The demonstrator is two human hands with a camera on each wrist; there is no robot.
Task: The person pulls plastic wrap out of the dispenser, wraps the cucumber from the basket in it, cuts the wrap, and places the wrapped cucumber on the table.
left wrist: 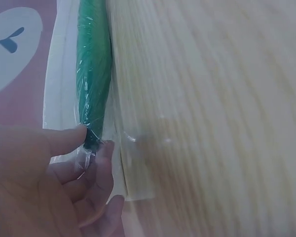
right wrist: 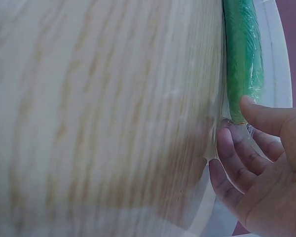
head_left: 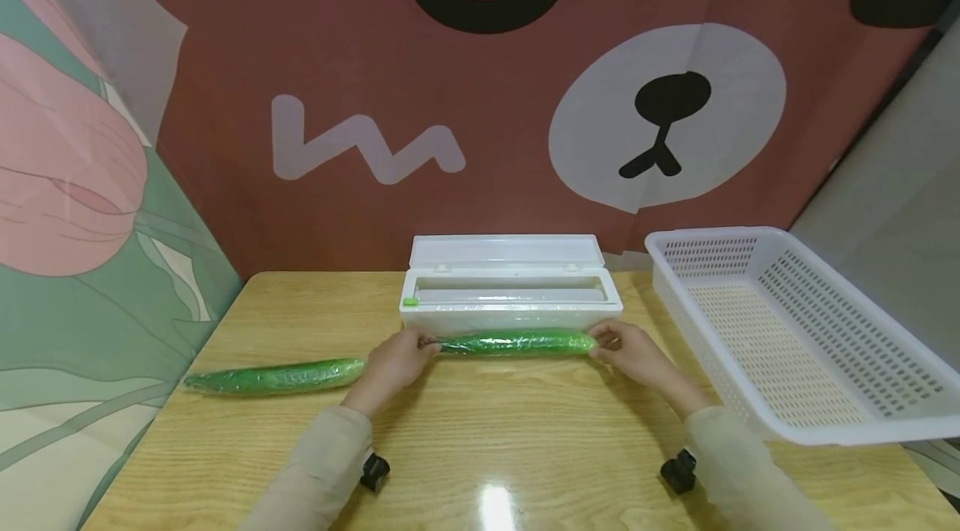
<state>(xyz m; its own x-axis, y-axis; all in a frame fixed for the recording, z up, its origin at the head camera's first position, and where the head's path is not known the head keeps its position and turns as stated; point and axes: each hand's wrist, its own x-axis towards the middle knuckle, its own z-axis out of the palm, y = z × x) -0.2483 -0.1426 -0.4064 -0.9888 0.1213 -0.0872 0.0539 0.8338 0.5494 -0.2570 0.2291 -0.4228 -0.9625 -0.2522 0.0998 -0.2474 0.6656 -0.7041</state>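
A cucumber in shiny cling film lies sideways along the front of a white cling film dispenser. At its dark left end, my left hand pinches the tip and the bunched film between thumb and fingers. My right hand holds the paler right end, thumb on top and fingers curled below. In the right wrist view clear film stretches beside the cucumber over the wood. The dispenser's lid stands raised, with a film roll inside.
A second wrapped cucumber lies on the wooden table to the left, its right end close to my left wrist. A white perforated basket stands at the right. Behind the table hangs a printed cloth.
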